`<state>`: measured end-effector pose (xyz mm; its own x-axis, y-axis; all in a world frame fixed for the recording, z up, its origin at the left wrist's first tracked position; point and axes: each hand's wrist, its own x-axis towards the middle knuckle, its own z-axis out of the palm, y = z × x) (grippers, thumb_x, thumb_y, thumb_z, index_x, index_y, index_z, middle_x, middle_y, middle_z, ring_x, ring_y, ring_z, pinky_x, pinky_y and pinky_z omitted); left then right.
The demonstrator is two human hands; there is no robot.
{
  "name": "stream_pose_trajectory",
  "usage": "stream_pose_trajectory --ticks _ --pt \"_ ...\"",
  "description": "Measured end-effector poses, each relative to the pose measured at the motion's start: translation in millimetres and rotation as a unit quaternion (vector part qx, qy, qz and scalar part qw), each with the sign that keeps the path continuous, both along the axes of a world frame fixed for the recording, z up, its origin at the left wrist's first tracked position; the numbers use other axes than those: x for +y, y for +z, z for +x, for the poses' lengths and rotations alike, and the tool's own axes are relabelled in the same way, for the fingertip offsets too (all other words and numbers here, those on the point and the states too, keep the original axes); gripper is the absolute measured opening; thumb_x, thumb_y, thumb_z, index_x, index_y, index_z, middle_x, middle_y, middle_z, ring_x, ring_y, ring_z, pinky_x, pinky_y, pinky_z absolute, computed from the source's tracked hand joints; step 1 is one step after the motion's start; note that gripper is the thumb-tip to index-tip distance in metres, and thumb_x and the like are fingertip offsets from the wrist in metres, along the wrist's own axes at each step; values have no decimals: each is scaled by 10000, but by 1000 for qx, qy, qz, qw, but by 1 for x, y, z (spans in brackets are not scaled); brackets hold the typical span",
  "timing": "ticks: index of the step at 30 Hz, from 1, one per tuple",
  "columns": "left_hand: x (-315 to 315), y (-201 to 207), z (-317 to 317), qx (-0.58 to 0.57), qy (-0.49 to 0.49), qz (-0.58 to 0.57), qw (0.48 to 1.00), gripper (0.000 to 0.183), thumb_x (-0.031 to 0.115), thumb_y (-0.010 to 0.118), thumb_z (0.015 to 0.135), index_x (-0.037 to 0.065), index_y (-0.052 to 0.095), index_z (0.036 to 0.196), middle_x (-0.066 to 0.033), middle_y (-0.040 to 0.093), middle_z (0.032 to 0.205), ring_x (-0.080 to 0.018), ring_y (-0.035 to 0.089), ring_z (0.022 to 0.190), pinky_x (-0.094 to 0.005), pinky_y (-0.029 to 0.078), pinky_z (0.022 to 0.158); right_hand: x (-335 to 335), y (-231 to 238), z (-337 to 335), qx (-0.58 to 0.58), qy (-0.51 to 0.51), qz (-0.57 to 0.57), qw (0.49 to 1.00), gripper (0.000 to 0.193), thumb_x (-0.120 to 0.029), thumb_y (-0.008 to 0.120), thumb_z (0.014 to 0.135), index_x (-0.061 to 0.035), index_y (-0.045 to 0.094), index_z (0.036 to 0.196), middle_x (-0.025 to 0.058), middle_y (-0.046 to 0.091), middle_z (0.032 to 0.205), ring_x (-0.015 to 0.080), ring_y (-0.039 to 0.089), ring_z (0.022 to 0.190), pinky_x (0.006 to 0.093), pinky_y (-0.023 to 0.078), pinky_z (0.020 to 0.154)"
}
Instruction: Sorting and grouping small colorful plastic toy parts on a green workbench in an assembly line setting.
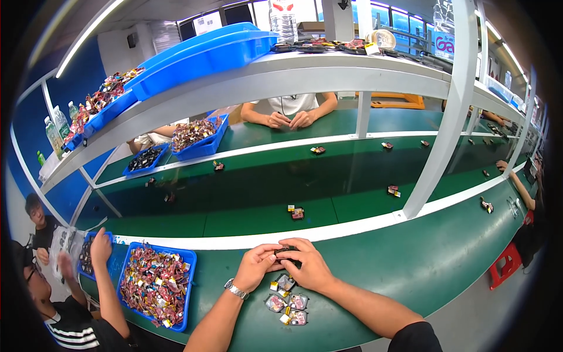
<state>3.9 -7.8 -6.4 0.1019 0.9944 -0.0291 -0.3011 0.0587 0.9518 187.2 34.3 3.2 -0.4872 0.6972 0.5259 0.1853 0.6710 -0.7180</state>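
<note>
I see my left hand (256, 265) and right hand (306, 264) meeting over the green surface (422, 258), just below its white edge strip. Both sets of fingers are curled tight around one small dark part (285, 251), pinched between them; only its top shows. Just below my hands lie several small clear-wrapped packets (287, 300) on the surface. To my left sits a blue plastic tray (189, 276) heaped with colourful wrapped pieces, where another person's hand (101, 246) reaches.
</note>
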Motion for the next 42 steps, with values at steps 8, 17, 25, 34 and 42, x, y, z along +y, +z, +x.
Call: stream_pose_trajectory --ticks 8,17,25,34,42 --pt "0 3 3 -7 -4 2 1000 272 24 500 978 -57 513 1237 -176 624 1172 -243 633 1092 -377 559 941 2 -4 -1 12 -16 -3 1000 164 -75 686 794 -69 732 951 85 631 1210 298 539 1174 388 463 973" --pt "0 -4 5 28 36 9 999 262 17 481 985 -62 514 1232 -162 634 1152 -224 645 1062 -344 564 922 0 0 -3 13 6 -7 1000 210 -42 660 795 -58 717 997 95 605 1242 320 513 1197 406 437 1010" --pt "0 4 5 20 35 -3 999 269 10 467 988 -50 507 1247 -158 630 1163 -224 640 1073 -355 561 929 1 6 -1 6 -25 91 995 197 -39 686 777 -46 686 974 100 599 1144 312 558 1087 392 483 913" --pt "0 7 7 25 17 -10 999 278 3 456 989 -44 502 1259 -152 626 1187 -227 636 1086 -356 557 939 4 8 1 -27 -49 172 983 168 -40 699 750 -58 677 916 55 593 896 236 588 839 337 519 716" --pt "1 7 8 15 16 -21 1000 276 -6 436 992 -37 507 1256 -151 626 1192 -221 636 1086 -344 559 936 2 4 -2 -48 -80 194 977 177 -48 734 734 -66 688 905 50 603 902 223 601 826 328 530 673"
